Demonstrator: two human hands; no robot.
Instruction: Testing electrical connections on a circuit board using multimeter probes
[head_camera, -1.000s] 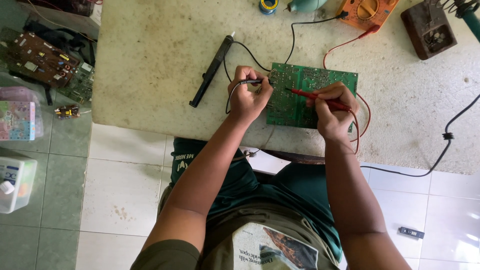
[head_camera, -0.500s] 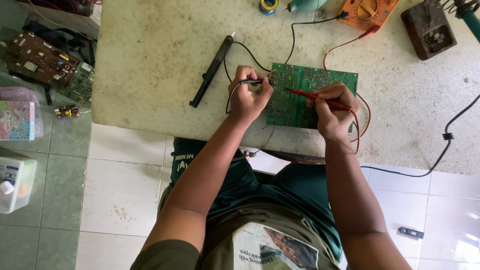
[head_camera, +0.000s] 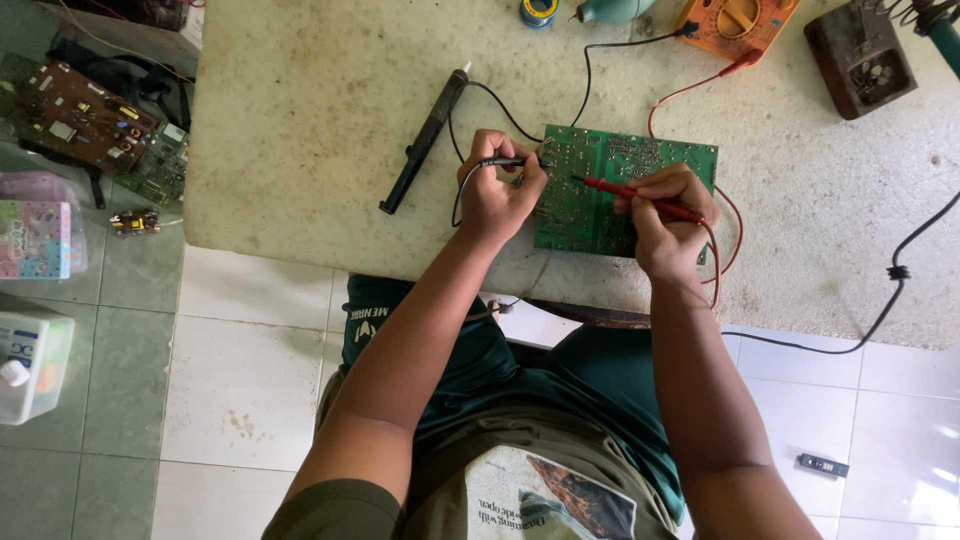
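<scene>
Probing a green circuit board is what the head camera catches, the only view there is. The board lies flat on the speckled table, solder side up, so the joints are easy to reach. The left hand is closed around a black probe, tip at the board's left edge. The right hand pinches a red probe like a pen, tip out over the middle of the board. Both leads trail up to an orange multimeter at the table's far edge, kept within sight. A black soldering iron lies just left of the board, untouched. More bare boards sit on the floor at left.
</scene>
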